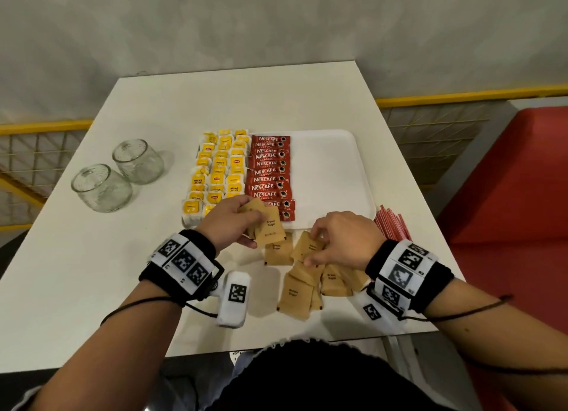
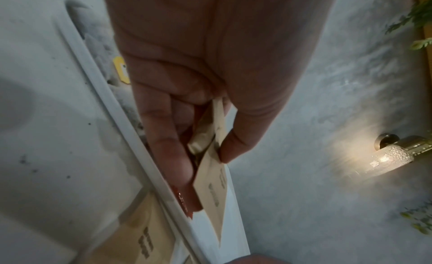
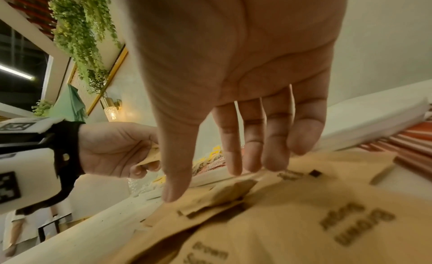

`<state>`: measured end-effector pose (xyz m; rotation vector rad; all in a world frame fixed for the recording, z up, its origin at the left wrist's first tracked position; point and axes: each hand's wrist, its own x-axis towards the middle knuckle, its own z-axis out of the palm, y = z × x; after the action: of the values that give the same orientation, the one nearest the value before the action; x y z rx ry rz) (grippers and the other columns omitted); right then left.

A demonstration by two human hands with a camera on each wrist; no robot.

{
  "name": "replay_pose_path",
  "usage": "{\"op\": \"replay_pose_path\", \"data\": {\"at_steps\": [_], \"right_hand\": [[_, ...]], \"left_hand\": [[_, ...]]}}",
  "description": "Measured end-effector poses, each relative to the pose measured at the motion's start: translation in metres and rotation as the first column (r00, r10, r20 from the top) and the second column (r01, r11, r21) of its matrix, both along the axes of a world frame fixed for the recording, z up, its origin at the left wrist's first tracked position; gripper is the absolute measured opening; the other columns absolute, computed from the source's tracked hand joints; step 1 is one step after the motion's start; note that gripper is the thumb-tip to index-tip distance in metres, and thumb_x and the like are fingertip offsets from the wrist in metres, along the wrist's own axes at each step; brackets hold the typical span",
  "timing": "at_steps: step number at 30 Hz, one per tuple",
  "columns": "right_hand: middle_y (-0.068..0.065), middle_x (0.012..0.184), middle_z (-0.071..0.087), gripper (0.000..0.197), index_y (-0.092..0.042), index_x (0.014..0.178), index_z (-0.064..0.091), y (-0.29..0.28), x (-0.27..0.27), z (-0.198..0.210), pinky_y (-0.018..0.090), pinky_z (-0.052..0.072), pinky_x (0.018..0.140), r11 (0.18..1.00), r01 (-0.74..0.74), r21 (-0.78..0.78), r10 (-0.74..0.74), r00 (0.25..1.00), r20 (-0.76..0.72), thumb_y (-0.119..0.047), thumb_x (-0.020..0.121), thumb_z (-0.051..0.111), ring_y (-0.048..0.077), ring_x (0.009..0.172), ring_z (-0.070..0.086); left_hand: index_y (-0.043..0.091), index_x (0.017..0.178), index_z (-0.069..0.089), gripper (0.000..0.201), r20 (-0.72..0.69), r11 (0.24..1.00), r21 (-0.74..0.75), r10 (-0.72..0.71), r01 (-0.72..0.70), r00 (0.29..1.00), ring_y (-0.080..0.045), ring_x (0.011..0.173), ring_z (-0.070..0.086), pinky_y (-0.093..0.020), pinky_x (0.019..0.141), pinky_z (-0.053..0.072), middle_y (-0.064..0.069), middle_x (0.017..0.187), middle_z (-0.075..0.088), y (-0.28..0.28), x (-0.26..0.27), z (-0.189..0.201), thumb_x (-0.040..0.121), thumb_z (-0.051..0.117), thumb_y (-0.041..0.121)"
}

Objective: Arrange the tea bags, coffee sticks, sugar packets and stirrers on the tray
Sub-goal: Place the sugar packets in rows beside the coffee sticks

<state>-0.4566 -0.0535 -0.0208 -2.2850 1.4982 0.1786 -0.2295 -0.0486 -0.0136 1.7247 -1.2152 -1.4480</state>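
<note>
A white tray (image 1: pixel 332 165) holds columns of yellow tea bags (image 1: pixel 218 171) on its left and a column of red coffee sticks (image 1: pixel 270 171) in the middle; its right part is bare. My left hand (image 1: pixel 246 223) (image 2: pixel 205 162) hovers at the tray's near edge, pinching several brown sugar packets (image 1: pixel 270 226) (image 2: pixel 210 190) between thumb and fingers. More loose sugar packets (image 1: pixel 307 284) (image 3: pixel 304 221) lie on the table in front of the tray. My right hand (image 1: pixel 313 247) (image 3: pixel 205 181) reaches down onto this pile, its straight fingertips (image 3: pixel 233 166) touching the top packets. Red stirrers (image 1: pixel 393 226) (image 3: pixel 409 144) lie right of the tray.
Two clear glass jars (image 1: pixel 138 160) (image 1: pixel 101 188) lie on the white table (image 1: pixel 76 272) left of the tray. A red seat (image 1: pixel 507 195) stands beyond the table's right edge. A yellow mesh railing (image 1: pixel 430 128) runs behind.
</note>
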Motion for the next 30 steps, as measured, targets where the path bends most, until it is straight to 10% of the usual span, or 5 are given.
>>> {"op": "replay_pose_path", "data": {"at_steps": [6, 30], "right_hand": [[-0.004, 0.093, 0.07, 0.071, -0.023, 0.105, 0.068, 0.008, 0.006, -0.004, 0.029, 0.051, 0.067, 0.994, 0.04, -0.104, -0.055, 0.987, -0.151, -0.08, 0.065, 0.058, 0.018, 0.086, 0.065], [-0.005, 0.091, 0.064, 0.035, -0.027, 0.091, 0.058, -0.004, 0.01, -0.004, 0.027, 0.049, 0.066, 0.977, 0.067, 0.2, -0.136, 0.925, 0.354, -0.023, 0.068, 0.084, 0.009, 0.069, 0.058]], "left_hand": [[0.01, 0.11, 0.062, 0.02, 0.029, 0.996, -0.015, -0.091, 0.092, 0.995, -0.017, 0.069, 0.068, -0.03, 0.051, 0.057, -0.009, 0.097, 0.068, -0.007, -0.002, -0.003, 0.09, 0.06, 0.008], [0.013, 0.112, 0.063, 0.024, -0.149, 0.993, -0.113, -0.038, 0.021, 0.988, -0.021, 0.075, 0.073, -0.039, 0.056, 0.061, -0.007, 0.097, 0.069, -0.006, 0.02, -0.001, 0.088, 0.068, 0.01]]}}
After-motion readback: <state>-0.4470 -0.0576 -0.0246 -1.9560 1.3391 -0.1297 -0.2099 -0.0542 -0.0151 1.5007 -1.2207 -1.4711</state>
